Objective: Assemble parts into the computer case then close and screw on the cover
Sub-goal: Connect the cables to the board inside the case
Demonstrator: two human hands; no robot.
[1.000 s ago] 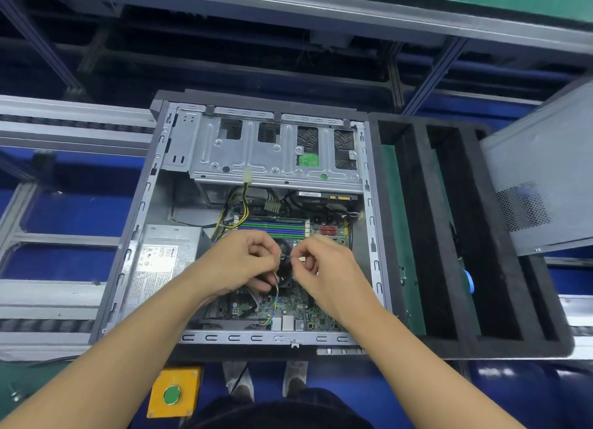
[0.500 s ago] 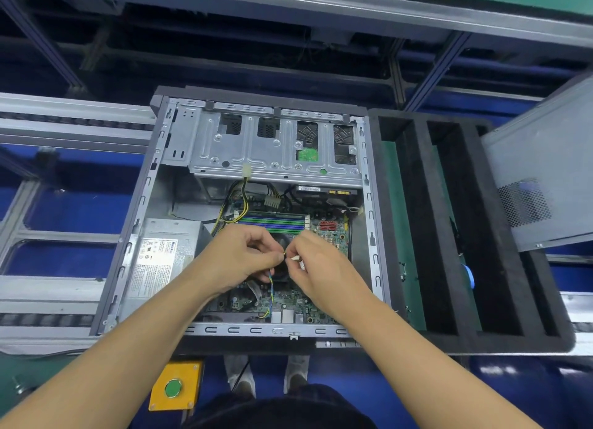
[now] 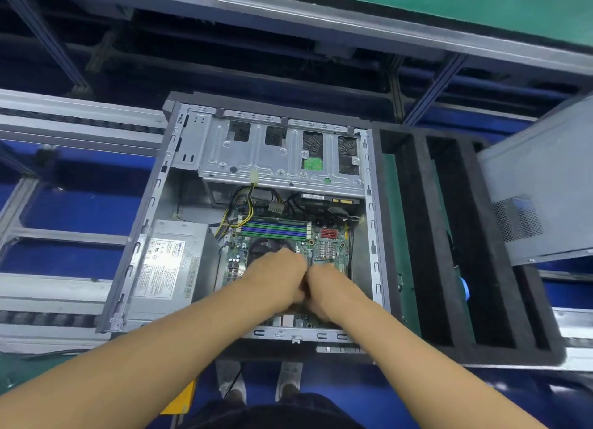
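Left hand [image 3: 279, 276]: knuckles up, fingers curled under, low over the board; what it grips, if anything, is hidden, can't tell. Right hand [image 3: 324, 289]: same, curled and pressed against the left, contents not visible.

Item 1, computer case [image 3: 150, 223]: open, lying on its side on the conveyor, right in front of me. Sheet metal, stiff, prob. heavy; edges look sharp. Hold by the outer frame only.

Item 2, circuit board [image 3: 330, 249]: flat in the case bottom, both hands over its near half. Fragile; thin, pins and small parts all over. Press on connectors only, straight down, no flexing.

Item 3, wires [image 3: 239, 204]: yellow/black bundle near the drive cage [image 3: 276, 152]. Soft, springy, light. Take by the plug, not the cord.

Item 4, power supply [image 3: 167, 261]: left side of case, seated. Dense, leave alone.

Item 5, cover [image 3: 542, 184]: grey panel w/ vent holes, propped at far right, past the black foam tray [image 3: 417, 236]. Not on yet. Thin, light, prob. bendy; carry by two opposite edges.
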